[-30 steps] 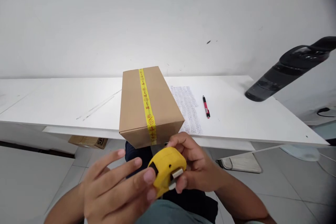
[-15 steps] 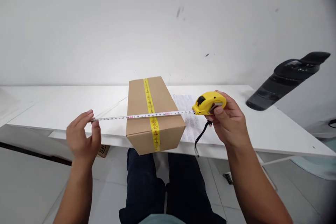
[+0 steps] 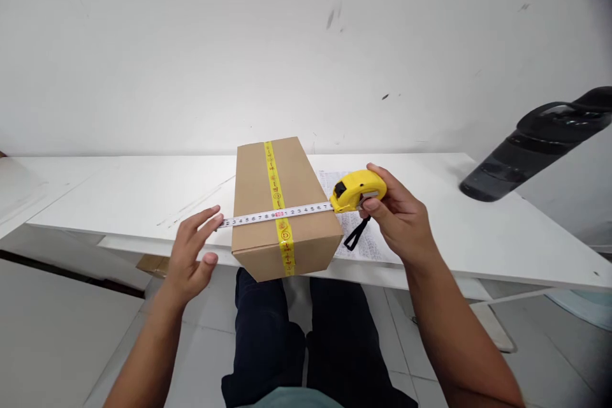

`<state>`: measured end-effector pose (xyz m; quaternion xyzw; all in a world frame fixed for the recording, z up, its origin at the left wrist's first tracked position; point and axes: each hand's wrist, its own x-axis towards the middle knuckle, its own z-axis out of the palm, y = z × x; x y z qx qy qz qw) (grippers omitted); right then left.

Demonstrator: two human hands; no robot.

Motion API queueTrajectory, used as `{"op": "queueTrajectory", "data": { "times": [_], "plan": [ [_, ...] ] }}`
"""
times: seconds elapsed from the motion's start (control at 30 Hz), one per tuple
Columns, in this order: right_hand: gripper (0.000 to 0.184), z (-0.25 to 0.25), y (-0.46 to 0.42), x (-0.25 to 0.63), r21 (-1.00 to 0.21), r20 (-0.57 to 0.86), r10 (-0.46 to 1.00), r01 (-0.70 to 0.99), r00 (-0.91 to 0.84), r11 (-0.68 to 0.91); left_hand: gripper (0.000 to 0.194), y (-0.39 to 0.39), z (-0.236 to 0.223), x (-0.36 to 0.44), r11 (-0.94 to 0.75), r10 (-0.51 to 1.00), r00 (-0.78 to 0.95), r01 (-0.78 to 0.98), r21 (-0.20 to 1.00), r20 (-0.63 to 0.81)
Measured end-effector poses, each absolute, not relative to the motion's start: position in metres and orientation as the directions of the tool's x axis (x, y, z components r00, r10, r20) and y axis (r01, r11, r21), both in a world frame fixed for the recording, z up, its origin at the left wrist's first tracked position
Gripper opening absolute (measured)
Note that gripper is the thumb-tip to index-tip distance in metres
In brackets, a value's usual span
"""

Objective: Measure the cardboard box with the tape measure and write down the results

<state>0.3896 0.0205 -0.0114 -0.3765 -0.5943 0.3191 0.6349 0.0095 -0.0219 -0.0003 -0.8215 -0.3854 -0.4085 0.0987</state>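
My right hand [image 3: 399, 220] grips a yellow tape measure [image 3: 356, 191] beside the right edge of a brown cardboard box [image 3: 268, 185]. A black wrist strap [image 3: 356, 234] dangles below the case. The white blade [image 3: 258, 217] is drawn out to the left and crosses the top of the box, over its yellow printed packing tape [image 3: 274, 182]. Left of the box, my left hand [image 3: 194, 261] has its fingers stretched out, with the fingertips at the blade's free end. Its thumb stands apart from them. The metal end of the blade is partly hidden by those fingertips.
The box sits at the front edge of a white table [image 3: 430, 217], partly on a printed paper sheet [image 3: 366, 245]. A dark bottle [image 3: 516, 153] stands at the right. Behind the table rises a white wall [image 3: 191, 44]. Another cardboard box [image 3: 153, 264] shows below the table at the left.
The exposed blade has shortened. My left hand has moved right towards the box and its thumb has come away from the blade's end. The tape measure has moved left, closer to the box.
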Motion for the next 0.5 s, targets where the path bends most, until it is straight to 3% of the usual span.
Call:
{"op": "queueTrajectory", "data": {
  "times": [0.37, 0.5],
  "plan": [
    [0.054, -0.01, 0.026, 0.39, -0.865, 0.501, 0.863, 0.018, 0.062, 0.501, 0.07, -0.015, 0.002, 0.034, -0.72, 0.506, 0.448, 0.69, 0.075, 0.737],
    [0.052, -0.006, 0.037, 0.382, -0.857, 0.514, 0.857, -0.009, 0.049, 0.515, 0.051, -0.005, 0.006, 0.03, -0.623, 0.526, 0.358, 0.78, 0.063, 0.771]
  ]
}}
